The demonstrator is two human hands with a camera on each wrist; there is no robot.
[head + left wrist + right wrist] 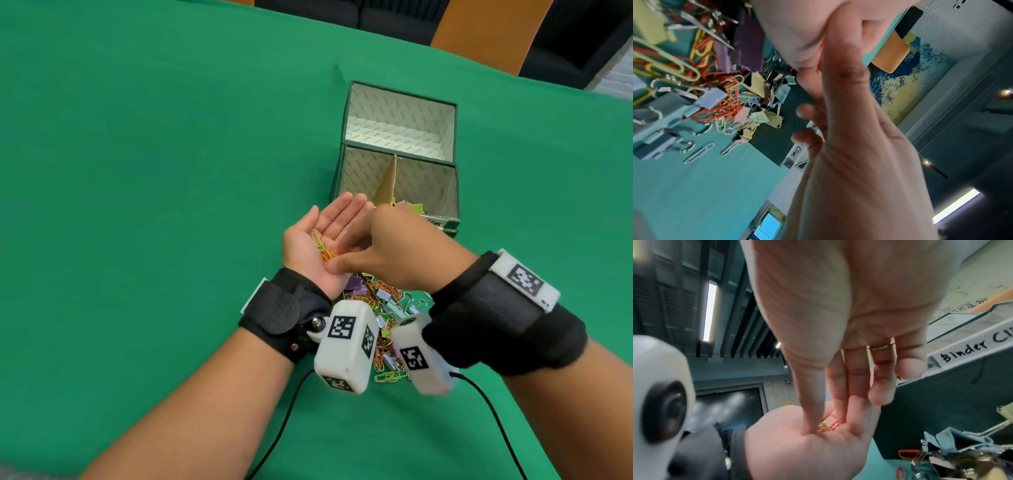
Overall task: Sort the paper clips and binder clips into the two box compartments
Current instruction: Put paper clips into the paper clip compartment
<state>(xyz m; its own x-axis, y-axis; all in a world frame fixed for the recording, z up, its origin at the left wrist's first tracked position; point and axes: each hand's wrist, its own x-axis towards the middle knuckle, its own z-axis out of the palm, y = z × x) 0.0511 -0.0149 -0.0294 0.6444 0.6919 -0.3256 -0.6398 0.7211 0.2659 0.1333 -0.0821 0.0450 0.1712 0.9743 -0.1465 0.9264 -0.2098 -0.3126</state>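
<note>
My left hand (327,229) lies palm up and flat in front of the green box (435,192), with a few coloured paper clips (322,248) on the palm. My right hand (387,246) reaches over it from the right. Its thumb (810,415) and forefinger close on the paper clips (827,427) in the palm. A cardboard divider (393,178) splits the box's front part in two. The right part holds binder clips (415,207). A mixed pile of paper clips and binder clips (385,303) lies on the cloth under both wrists, partly hidden.
A white label (970,348) reading "Binder Cli" runs along the box's front edge. The green tablecloth (154,171) stretches wide to the left and far side. Orange chair backs (489,31) stand beyond the far edge. Camera cables (284,421) trail toward me.
</note>
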